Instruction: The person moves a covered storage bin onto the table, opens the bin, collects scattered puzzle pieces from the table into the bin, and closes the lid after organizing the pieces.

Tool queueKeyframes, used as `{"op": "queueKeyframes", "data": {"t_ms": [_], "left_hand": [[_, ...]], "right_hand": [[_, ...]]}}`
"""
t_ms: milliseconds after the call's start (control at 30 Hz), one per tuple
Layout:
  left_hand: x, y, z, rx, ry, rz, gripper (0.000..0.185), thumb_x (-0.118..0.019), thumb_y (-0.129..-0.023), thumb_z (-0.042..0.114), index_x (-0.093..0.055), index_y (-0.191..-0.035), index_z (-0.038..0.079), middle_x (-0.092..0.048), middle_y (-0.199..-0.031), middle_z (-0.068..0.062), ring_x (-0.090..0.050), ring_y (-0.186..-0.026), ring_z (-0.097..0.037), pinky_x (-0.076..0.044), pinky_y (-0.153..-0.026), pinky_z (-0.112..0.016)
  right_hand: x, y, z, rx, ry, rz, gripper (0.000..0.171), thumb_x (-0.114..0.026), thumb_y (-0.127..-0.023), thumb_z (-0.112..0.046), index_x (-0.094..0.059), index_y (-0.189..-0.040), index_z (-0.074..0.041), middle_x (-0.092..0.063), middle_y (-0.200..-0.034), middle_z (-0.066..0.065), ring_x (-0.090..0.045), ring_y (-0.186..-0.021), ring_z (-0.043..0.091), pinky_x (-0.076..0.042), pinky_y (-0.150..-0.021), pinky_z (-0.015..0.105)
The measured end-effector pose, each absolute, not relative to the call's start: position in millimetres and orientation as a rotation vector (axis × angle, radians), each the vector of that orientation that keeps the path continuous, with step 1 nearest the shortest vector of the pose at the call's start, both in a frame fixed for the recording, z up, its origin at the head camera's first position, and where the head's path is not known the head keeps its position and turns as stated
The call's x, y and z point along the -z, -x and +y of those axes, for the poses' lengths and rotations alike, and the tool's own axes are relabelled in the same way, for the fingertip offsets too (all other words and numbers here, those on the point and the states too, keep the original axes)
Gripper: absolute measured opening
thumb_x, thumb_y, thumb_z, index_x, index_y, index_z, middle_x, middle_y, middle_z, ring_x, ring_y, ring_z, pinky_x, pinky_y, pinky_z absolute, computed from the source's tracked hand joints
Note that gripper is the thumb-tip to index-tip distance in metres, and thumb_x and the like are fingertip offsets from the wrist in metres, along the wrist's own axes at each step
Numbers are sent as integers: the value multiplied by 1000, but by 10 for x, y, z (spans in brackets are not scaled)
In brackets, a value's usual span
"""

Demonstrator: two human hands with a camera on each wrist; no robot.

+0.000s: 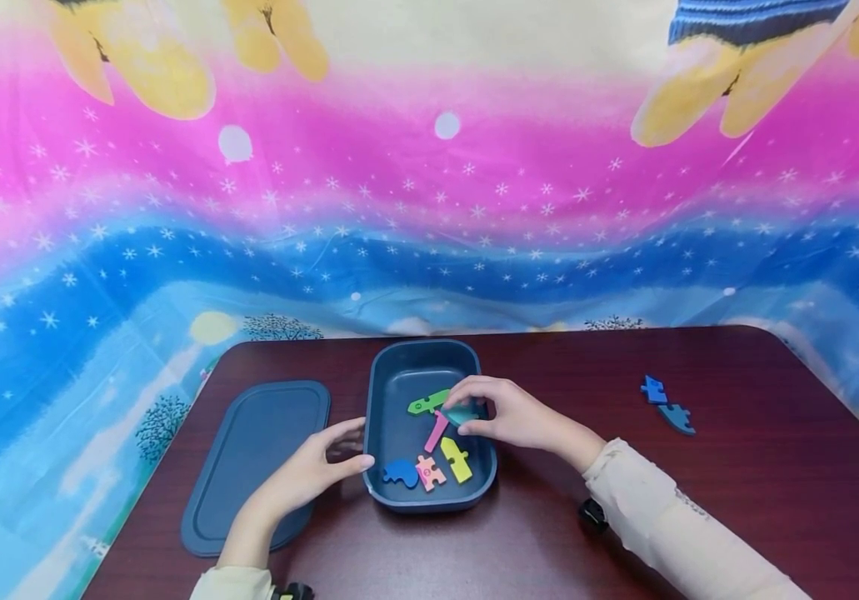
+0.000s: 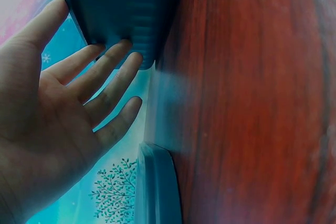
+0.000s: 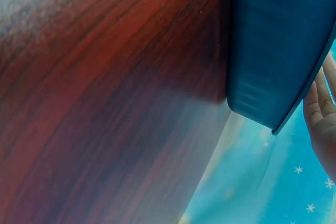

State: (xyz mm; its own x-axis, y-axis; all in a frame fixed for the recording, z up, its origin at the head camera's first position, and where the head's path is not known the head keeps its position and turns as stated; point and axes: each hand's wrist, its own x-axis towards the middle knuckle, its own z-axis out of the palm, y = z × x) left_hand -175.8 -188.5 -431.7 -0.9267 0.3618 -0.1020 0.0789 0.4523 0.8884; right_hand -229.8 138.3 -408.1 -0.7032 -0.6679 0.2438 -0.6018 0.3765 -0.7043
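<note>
— Starting with the biggest: dark wooden table (image 1: 736, 467), starry pink-and-blue cloth (image 1: 429, 208) hung behind. Then flat blue lid (image 1: 257, 462) lying left of the blue container (image 1: 380, 417), which sits mid-table.

— And the left hand (image 1: 309, 471)?

— Resting against the container's left wall, fingers (image 2: 113, 69) straight and slightly spread, touching the outer side. Holding nothing.

— Right hand (image 1: 511, 412)?

— Reaching over the far right part of the container, thumb and fingertips pinching a teal puzzle piece (image 1: 461, 414) just above the floor.

— Smaller things?

— Inside: green piece (image 1: 429, 402), pink strip (image 1: 436, 431), yellow piece (image 1: 456, 459), pink-and-orange piece (image 1: 430, 472), blue piece (image 1: 401, 472). Well apart at far right on the table: two blue pieces (image 1: 667, 404), touching.

— Doing it well?

— Probably best to keep the left palm bracing the wall so nothing slides, lower the teal piece into a bare patch, then let go gently.
</note>
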Motion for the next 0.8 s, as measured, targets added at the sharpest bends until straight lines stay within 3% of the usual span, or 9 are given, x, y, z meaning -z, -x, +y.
{"op": "queueKeyframes", "data": {"t_ms": [267, 533, 800], "left_hand": [[4322, 1758, -1875, -1462, -361, 2437, 63, -69, -95, 29, -44, -148, 5, -57, -136, -14, -57, -120, -31, -50, -95, -47], [4313, 1760, -1873, -1462, -368, 2431, 63, -69, -95, 29, -44, -148, 5, -57, -136, -14, -57, -121, -31, -50, -95, -47], [4318, 1761, -1871, -1464, -367, 2433, 63, -69, -95, 29, -44, -148, 5, -57, -135, -14, -57, -120, -31, -50, -96, -47]], "right_hand": [[4080, 2299, 1391, 1256, 1141, 2519, 34, -78, -86, -9, -70, -119, -11, -64, -117, -6, -57, -95, 31, -48, -67, 35], [4071, 2288, 1422, 1279, 1127, 2521, 35, -77, -88, -12, -68, -121, -12, -65, -116, 4, -57, -97, 31, -50, -71, 41], [4064, 2253, 1510, 1327, 1115, 2529, 34, -77, -87, -12, -69, -120, -20, -66, -116, -2, -59, -102, 28, -52, -86, 49]]}}
